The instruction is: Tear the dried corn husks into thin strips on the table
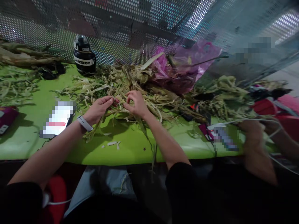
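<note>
My left hand (100, 109), with a white watch on the wrist, and my right hand (136, 102) meet over a heap of dry husk strips (130, 82) on a lime-green table (130, 146). Both hands have their fingers pinched together on pale husk strips at the near edge of the heap. A long strip hangs from my left hand down onto the table. A few small husk scraps (113, 143) lie in front of my hands.
A black bottle (84, 57) stands at the back left before a perforated metal screen. A phone (58, 119) lies to my left, a pink plastic bag (184, 67) behind the heap. At right, another person's arm (255, 149) rests beside a second phone (223, 135) and a white cable.
</note>
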`<state>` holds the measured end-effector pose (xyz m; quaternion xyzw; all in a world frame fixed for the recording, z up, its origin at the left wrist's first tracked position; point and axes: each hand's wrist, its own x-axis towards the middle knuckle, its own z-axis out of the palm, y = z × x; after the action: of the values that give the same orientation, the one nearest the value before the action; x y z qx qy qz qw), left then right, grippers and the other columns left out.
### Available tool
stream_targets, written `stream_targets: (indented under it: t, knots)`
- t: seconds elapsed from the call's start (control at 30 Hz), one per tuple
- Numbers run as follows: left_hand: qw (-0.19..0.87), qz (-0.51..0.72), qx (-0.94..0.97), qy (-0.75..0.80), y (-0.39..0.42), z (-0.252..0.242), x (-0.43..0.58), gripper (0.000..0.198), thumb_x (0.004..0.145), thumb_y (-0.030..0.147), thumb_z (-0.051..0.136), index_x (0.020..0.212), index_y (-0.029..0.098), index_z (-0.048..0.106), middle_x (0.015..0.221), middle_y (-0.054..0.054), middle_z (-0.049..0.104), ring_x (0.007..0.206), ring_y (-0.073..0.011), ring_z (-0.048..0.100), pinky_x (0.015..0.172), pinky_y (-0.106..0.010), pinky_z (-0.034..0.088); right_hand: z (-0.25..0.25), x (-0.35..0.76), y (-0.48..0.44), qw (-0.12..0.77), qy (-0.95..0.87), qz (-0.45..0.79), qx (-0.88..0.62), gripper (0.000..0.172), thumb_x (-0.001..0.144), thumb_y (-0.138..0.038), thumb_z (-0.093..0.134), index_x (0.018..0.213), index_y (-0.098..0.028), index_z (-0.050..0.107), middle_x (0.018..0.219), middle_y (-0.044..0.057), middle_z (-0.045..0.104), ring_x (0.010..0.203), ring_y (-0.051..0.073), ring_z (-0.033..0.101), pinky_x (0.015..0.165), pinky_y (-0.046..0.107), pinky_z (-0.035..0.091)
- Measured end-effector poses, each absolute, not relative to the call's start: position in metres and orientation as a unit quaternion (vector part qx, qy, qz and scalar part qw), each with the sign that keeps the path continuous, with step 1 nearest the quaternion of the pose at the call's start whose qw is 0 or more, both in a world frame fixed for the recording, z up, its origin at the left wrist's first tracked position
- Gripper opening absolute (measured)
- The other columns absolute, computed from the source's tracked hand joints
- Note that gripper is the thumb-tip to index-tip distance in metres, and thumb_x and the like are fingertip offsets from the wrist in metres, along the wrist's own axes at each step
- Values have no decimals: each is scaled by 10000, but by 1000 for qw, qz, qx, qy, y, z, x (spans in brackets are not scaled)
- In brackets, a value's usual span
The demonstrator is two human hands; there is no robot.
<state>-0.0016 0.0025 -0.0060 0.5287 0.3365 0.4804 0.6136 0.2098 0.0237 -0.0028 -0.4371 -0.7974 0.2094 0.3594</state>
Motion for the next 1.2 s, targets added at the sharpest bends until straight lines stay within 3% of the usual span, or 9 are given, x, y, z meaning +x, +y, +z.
stream_targets:
  t: [0.13, 0.27, 0.43, 0.53, 0.63, 0.8, 0.87, 1.07, 1.2]
  knots:
    - [605, 507, 502, 354, 0, -7, 2, 283, 763, 407, 747, 888, 153, 753, 875, -46, 725, 820, -141, 628, 752, -222, 487, -4, 188, 7, 438, -797, 99, -404, 237, 878, -411, 565, 763, -204, 572, 911, 65, 615, 963, 207, 560, 932, 382, 423]
    - [603, 520, 488, 357, -3, -5, 4, 258, 760, 389, 749, 873, 158, 750, 858, -40, 731, 816, -143, 640, 747, -221, 491, -16, 170, 1, 441, -771, 198, -415, 342, 861, -535, 590, 915, -198, 585, 952, 67, 616, 936, 196, 575, 911, 373, 460]
    - [625, 522, 464, 349, -6, -5, 6, 247, 750, 376, 765, 859, 157, 731, 801, -30, 716, 725, -123, 624, 690, -224, 494, -29, 159, 7, 533, -650, 384, -383, 541, 701, -603, 733, 981, -233, 454, 1146, 74, 589, 1066, 191, 594, 903, 348, 502]
    - [647, 521, 453, 324, -8, -4, 8, 274, 727, 387, 788, 851, 151, 721, 794, -35, 716, 716, -128, 634, 695, -245, 510, -28, 160, 10, 529, -569, 527, -346, 610, 663, -554, 778, 1023, -264, 379, 1107, 26, 617, 874, 144, 649, 690, 268, 530]
    - [654, 522, 453, 308, -9, -4, 8, 265, 730, 381, 786, 841, 151, 713, 761, -28, 702, 679, -122, 629, 674, -248, 516, -21, 164, 8, 461, -533, 618, -349, 610, 684, -473, 784, 1095, -275, 379, 987, -20, 658, 592, 93, 609, 435, 195, 378]
    - [638, 534, 462, 307, -6, -8, 8, 234, 743, 365, 779, 815, 152, 713, 729, -8, 684, 645, -93, 605, 637, -208, 495, -12, 165, 0, 418, -517, 672, -326, 450, 785, -416, 704, 1121, -239, 464, 576, -119, 497, 366, 44, 367, 366, 182, 234]
    - [628, 542, 462, 314, -6, -9, 8, 231, 742, 360, 779, 832, 154, 727, 765, -12, 700, 685, -95, 618, 661, -201, 495, -13, 163, 0, 435, -506, 669, -327, 399, 780, -370, 704, 1086, -219, 498, 543, -131, 421, 359, 34, 287, 363, 186, 208]
    - [626, 535, 472, 316, -10, -4, 8, 252, 774, 382, 741, 895, 161, 751, 884, -49, 740, 822, -145, 664, 782, -256, 515, -18, 163, 7, 560, -426, 607, -370, 444, 676, -251, 651, 1075, -247, 457, 985, -34, 637, 500, 47, 475, 403, 193, 290]
    - [632, 528, 471, 317, -12, -4, 10, 245, 756, 375, 754, 877, 161, 757, 866, -49, 744, 805, -143, 659, 737, -243, 517, -14, 164, 5, 517, -424, 671, -320, 444, 652, -243, 582, 1083, -257, 477, 1026, -34, 650, 490, 65, 518, 422, 218, 379]
